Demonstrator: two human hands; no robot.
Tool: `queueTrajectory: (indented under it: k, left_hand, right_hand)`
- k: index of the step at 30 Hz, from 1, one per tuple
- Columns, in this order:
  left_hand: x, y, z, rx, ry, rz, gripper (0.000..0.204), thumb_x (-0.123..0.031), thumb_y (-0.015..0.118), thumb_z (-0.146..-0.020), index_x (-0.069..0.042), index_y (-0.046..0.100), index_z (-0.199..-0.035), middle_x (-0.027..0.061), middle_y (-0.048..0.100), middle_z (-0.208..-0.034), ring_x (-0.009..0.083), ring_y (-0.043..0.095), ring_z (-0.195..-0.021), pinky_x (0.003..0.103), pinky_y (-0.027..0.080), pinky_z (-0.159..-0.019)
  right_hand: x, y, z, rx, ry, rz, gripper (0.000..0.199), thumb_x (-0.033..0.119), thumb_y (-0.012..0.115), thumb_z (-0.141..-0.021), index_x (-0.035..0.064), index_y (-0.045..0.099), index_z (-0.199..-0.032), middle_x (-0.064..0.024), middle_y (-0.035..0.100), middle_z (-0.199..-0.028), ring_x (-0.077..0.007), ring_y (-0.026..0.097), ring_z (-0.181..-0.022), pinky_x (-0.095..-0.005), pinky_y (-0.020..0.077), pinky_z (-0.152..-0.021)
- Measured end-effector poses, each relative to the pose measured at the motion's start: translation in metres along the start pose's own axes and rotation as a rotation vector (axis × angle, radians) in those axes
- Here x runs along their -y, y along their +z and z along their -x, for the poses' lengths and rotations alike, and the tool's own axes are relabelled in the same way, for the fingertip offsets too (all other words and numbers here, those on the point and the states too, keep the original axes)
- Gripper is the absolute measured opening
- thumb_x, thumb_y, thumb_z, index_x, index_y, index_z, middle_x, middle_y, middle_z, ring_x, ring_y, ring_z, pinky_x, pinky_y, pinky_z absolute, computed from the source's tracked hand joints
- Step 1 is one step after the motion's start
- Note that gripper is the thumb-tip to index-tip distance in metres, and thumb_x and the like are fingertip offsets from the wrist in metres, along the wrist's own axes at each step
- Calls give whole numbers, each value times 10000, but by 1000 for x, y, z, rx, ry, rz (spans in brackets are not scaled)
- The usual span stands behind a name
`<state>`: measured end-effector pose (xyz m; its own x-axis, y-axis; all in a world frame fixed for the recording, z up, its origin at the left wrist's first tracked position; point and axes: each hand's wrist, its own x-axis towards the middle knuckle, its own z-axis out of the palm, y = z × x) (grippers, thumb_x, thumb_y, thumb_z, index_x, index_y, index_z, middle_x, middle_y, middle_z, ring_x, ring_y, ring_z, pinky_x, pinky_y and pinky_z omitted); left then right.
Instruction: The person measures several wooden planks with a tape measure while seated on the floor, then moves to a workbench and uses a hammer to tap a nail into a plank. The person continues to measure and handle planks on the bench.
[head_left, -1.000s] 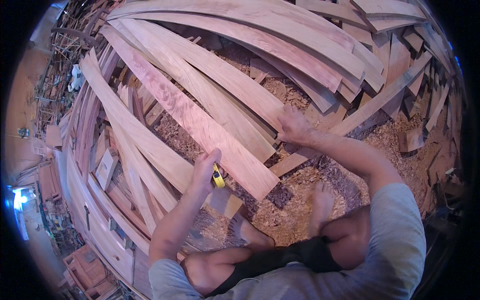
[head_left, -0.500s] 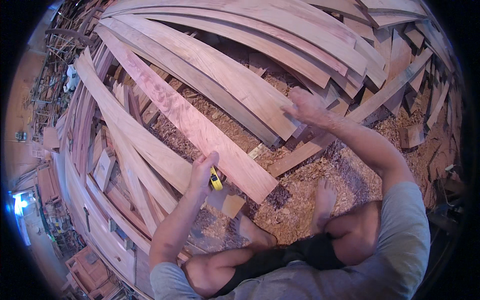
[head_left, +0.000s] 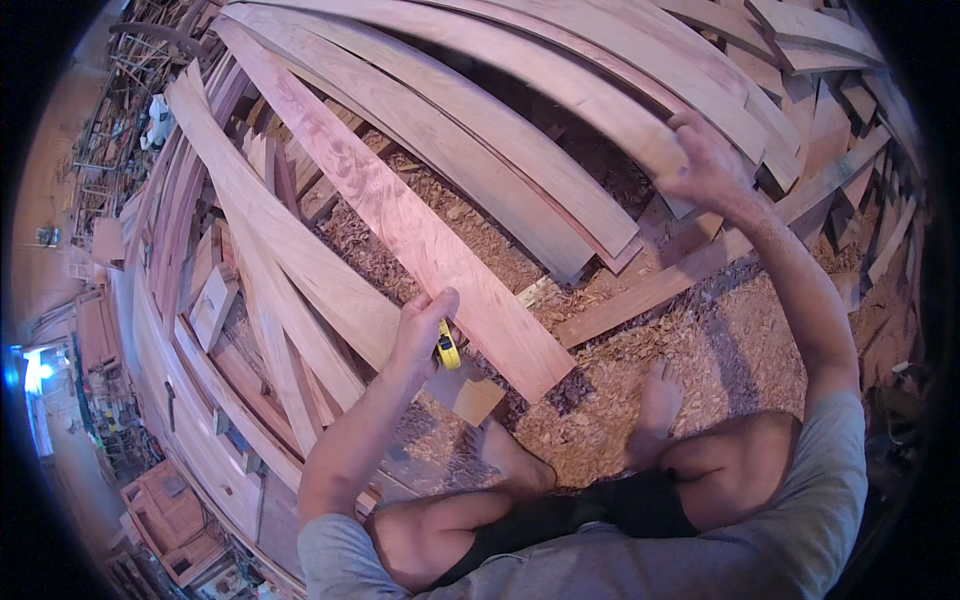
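Observation:
My left hand (head_left: 423, 330) is closed round a yellow and black tape measure (head_left: 447, 346). Its thumb lies at the edge of a long pinkish plank (head_left: 430, 232) that slants from far left to near middle. Farther right, my right hand (head_left: 708, 168) grips the near end of a long pale plank (head_left: 590, 92), thumb and fingers at its edges; motion blurs that end. Between the two hands, other long boards (head_left: 505, 205) lie stacked, their near ends fanned out. The far ends of the planks meet at the upper left.
Wood shavings (head_left: 600, 410) cover the floor around my bare feet. A narrow board (head_left: 680, 285) lies slantwise at the right, with offcuts (head_left: 850, 110) piled beyond. Curved planks (head_left: 290, 260) stand along the left. A small wood block (head_left: 478, 398) sits by my left foot.
My right hand has swung the pale plank's near end away and to the right, uncovering the boards beneath. The left hand still holds the tape measure; the whole view has shifted slightly.

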<state>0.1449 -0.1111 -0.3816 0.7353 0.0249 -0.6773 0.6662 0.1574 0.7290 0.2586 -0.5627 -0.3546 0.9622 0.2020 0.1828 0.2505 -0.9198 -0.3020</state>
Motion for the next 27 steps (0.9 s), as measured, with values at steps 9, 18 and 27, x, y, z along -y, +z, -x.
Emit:
queueTrajectory:
  k: [9,18,27]
  left_hand:
    - [2,2,-2,23,-7,-22,203,-283,706,-987,-94,634,-1006,12,650,-777,112,578,-500,277,493,-447]
    - [3,-4,5,-20,-32,-46,206,-288,706,-989,-85,670,-991,4,656,-778,104,603,-545,256,492,-484]
    - [4,-12,8,21,31,-32,210,-275,703,-988,-69,662,-1004,14,667,-787,108,594,-539,260,495,-487]
  right_hand:
    - [38,110,38,163,-369,-155,372,261,835,-812,19,672,-1041,-266,545,-1365,-456,571,-1194,-551,491,-1021]
    - [49,139,23,234,-148,-174,476,297,843,-782,-36,640,-1054,-321,398,-1458,-507,502,-1238,-551,490,-1028]
    - [-10,57,5,-221,-501,238,290,180,760,-832,-21,630,-995,-211,595,-1239,-436,590,-1135,-520,508,-936]
